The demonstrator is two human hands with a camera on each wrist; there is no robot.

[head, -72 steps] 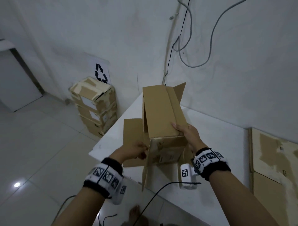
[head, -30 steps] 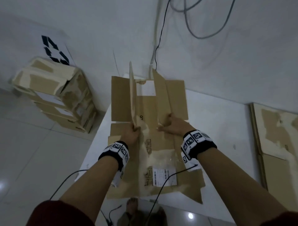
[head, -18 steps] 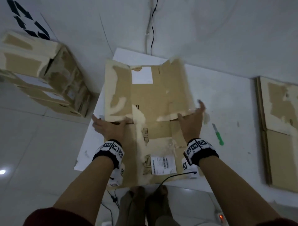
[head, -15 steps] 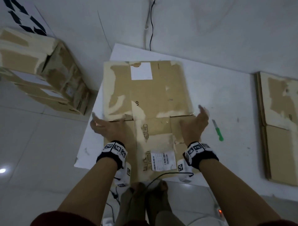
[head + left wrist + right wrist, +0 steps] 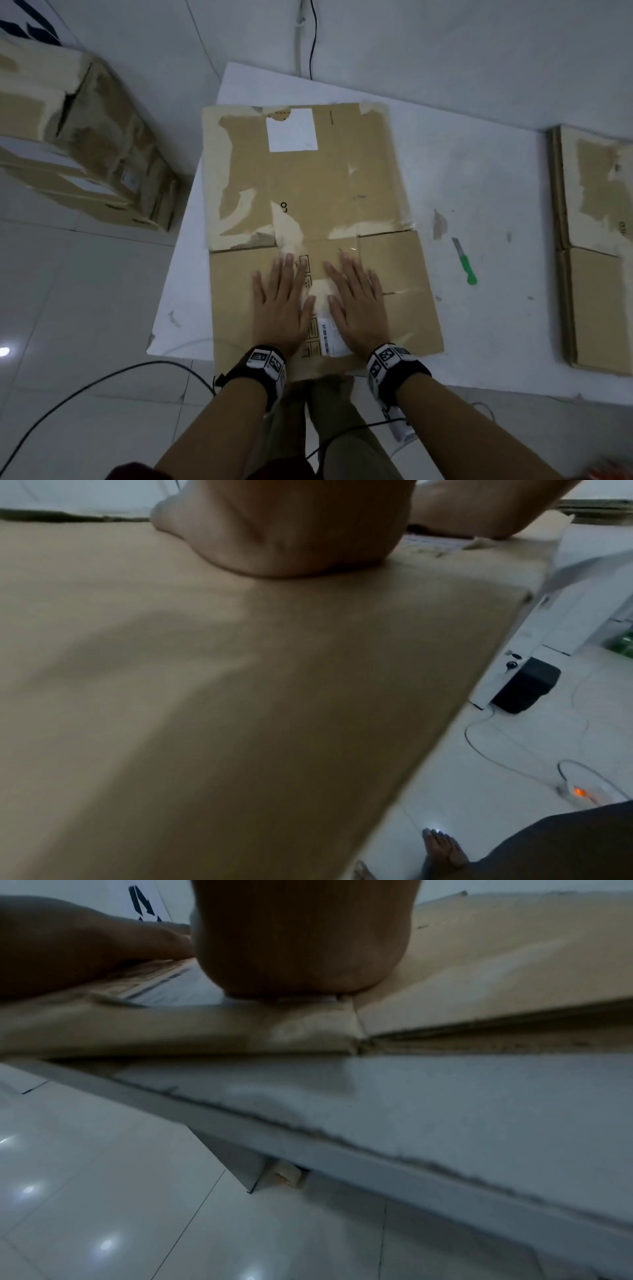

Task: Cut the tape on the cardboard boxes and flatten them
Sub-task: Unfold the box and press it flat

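Note:
A flattened brown cardboard box [image 5: 308, 192] lies on the white table [image 5: 479, 192], its near edge hanging a little over the table's front. My left hand [image 5: 282, 301] and right hand [image 5: 358, 298] lie side by side, palms down with straight fingers, pressing on the box's near half beside a white shipping label [image 5: 330, 334]. In the left wrist view the heel of my left hand [image 5: 284, 534] rests on the cardboard [image 5: 205, 696]. The right wrist view shows the heel of my right hand [image 5: 301, 939] on the box's edge [image 5: 240, 1031]. A green-handled knife [image 5: 464, 262] lies on the table right of the box.
A pile of flattened boxes [image 5: 596, 246] lies at the table's right end. Several taped boxes [image 5: 78, 144] are stacked on the floor at the left, against the wall. Cables [image 5: 85, 383] run over the tiled floor near my feet.
The upright box was laid down and its flaps spread flat. Both hands moved from the box's sides to its near middle and now press side by side.

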